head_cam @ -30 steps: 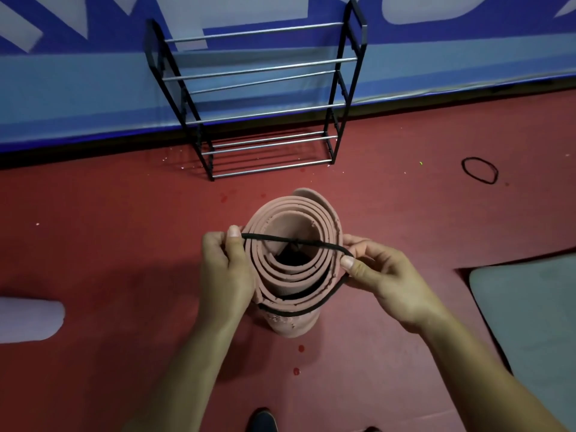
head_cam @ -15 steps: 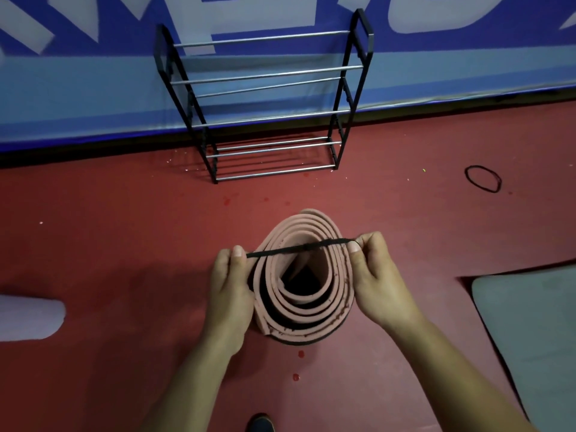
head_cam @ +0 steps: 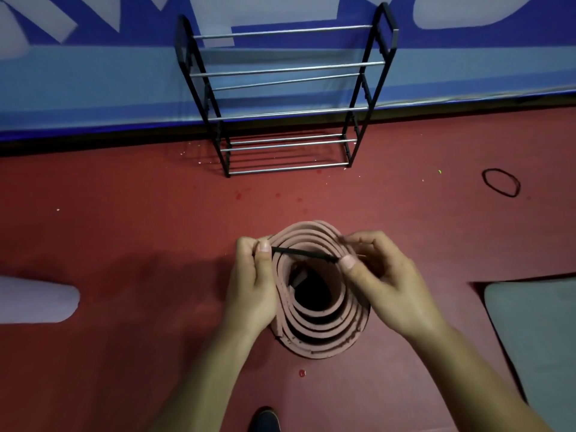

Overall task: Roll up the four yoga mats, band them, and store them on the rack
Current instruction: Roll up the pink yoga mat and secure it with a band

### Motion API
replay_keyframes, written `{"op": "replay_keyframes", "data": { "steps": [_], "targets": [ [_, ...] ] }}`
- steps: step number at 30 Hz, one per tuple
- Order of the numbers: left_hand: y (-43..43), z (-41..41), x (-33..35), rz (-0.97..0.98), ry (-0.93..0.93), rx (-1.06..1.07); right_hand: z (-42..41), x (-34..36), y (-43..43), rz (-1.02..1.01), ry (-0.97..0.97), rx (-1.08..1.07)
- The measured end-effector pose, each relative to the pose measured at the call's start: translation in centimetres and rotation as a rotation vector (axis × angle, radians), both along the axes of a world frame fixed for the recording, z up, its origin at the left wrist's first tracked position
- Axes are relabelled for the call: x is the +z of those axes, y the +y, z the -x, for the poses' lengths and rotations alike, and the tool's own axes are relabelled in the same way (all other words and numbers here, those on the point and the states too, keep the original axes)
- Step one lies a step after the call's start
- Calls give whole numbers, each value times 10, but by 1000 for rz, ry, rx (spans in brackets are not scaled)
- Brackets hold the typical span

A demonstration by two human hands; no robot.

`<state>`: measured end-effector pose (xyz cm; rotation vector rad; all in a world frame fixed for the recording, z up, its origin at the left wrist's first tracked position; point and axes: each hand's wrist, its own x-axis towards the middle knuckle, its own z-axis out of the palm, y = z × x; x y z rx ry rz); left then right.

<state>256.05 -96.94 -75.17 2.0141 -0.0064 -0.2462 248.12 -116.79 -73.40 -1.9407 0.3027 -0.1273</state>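
A rolled pink yoga mat (head_cam: pixel 324 325) stands on end on the red floor, its spiral top facing me. A black elastic band (head_cam: pixel 302 253) is stretched taut across the far part of the roll's top. My left hand (head_cam: pixel 254 285) pinches the band's left end against the roll's left side. My right hand (head_cam: pixel 383 285) pinches the right end at the roll's right side. The black metal rack (head_cam: pixel 280 98) with silver rails stands bare against the blue wall beyond.
A second black band (head_cam: pixel 501 182) lies on the floor at the right. A grey mat (head_cam: pixel 536 332) lies flat at the right edge. A pale lilac mat end (head_cam: pixel 34 299) shows at the left edge. My dark shoe tip (head_cam: pixel 265 420) is at the bottom.
The band, looped wide around the roll's top a second ago, is now drawn into a tight line across the far rim. Both hands have closed in against the roll.
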Motion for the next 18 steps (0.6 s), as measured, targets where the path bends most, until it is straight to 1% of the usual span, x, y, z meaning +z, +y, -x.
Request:
{"op": "replay_keyframes", "data": {
  "steps": [2, 6, 9, 12, 18],
  "targets": [
    [-2, -2, 1, -31, -28, -21, 0, 0, -2, 73, -29, 36],
    [-4, -3, 3, -63, -62, -16, -6, 1, -5, 248, -57, 23],
    [-5, 0, 2, -73, -79, 41, -9, 1, 0, 333, 41, -134],
    [-3, 2, -1, -69, -60, 104, -11, -1, 2, 313, 100, -249],
    [-1, 3, -10, 21, 145, 299, -22, -13, 6, 189, 201, -311]
  ]
}}
